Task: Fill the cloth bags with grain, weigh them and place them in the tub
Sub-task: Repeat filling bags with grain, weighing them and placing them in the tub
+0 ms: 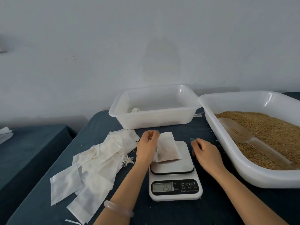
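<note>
The white tub (pixel 154 121) sits just beyond the kitchen scale (pixel 175 187); on its platform lies the filled cloth bag (pixel 168 148), long axis pointing toward that tub; the left hand (pixel 148 143), the nearer, pinches its far corner; the right hand (pixel 204 151) hovers beside, loosely curled, holding nothing.

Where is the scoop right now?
In the head view, the scoop lies on the grain in the big tray at the right, beyond the right hand.
</note>
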Available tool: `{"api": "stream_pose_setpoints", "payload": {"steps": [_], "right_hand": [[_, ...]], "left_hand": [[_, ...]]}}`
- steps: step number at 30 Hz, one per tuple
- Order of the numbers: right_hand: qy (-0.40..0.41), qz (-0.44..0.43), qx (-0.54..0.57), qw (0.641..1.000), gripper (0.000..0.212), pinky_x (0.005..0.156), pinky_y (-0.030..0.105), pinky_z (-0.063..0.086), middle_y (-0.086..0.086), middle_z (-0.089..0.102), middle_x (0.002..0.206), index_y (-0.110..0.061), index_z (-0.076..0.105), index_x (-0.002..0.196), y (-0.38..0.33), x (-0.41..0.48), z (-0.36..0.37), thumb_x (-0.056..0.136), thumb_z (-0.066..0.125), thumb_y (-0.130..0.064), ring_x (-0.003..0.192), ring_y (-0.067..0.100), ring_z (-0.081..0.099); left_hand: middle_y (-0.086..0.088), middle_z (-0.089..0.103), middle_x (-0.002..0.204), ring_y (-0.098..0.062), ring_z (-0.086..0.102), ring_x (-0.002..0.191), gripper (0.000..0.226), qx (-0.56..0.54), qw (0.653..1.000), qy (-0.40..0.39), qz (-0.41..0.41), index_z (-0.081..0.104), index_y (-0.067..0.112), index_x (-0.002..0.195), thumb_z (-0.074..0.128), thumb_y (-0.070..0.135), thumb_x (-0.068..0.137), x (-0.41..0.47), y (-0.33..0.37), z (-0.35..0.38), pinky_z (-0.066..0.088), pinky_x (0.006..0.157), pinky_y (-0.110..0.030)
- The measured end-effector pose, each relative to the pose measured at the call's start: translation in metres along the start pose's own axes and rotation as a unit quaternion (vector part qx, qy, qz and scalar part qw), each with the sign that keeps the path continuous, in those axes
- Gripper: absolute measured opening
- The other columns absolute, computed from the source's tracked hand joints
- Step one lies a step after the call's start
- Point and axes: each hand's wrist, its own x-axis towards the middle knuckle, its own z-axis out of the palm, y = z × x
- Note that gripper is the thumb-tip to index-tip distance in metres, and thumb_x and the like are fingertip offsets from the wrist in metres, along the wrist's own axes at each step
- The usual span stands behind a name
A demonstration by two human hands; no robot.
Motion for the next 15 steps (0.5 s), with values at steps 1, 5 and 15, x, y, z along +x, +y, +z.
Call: {"api": "stream_pose_setpoints", "payload": {"steps": [1, 5, 15], "right_hand": [[-0.005, 0.0, -0.005, 1.0, 0.041, 0.056, 0.037, 0.044, 0.004, 0.061, 0.063, -0.014, 0.054, 0.068, 0.0, 0.0, 0.0, 0.101, 0.044, -0.036, 0.057, 0.019, 0.058], [-0.008, -0.002, -0.015, 1.0, 0.042, 0.053, 0.033, 0.041, 0.003, 0.061, 0.063, -0.016, 0.053, 0.068, 0.0, -0.001, 0.0, 0.101, 0.043, -0.04, 0.056, 0.017, 0.058], [-0.005, 0.001, -0.003, 1.0, 0.044, 0.051, 0.031, 0.038, 0.002, 0.058, 0.06, -0.016, 0.049, 0.065, 0.002, -0.001, 0.001, 0.1, 0.044, -0.041, 0.052, 0.014, 0.053]], "left_hand": [[0.014, 0.065, 0.102, 0.015, 0.058, 0.069, 0.01, 0.041, 0.999, -0.009, 0.017, 0.06, 0.033, 0.099, 0.056, 0.042, 0.095, 0.0, -0.001, 0.0, 0.049, 0.076, -0.026], [0.022, 0.063, 0.103, 0.005, 0.059, 0.084, 0.015, 0.117, 0.99, -0.005, 0.076, 0.059, 0.036, 0.103, 0.067, 0.04, 0.091, 0.001, 0.001, -0.003, 0.043, 0.07, -0.015], [0.02, 0.07, 0.071, -0.003, 0.054, 0.062, 0.015, 0.016, 0.984, -0.01, 0.176, 0.074, 0.038, 0.079, 0.079, 0.024, 0.083, 0.044, 0.08, -0.033, 0.045, 0.061, -0.016]]}}
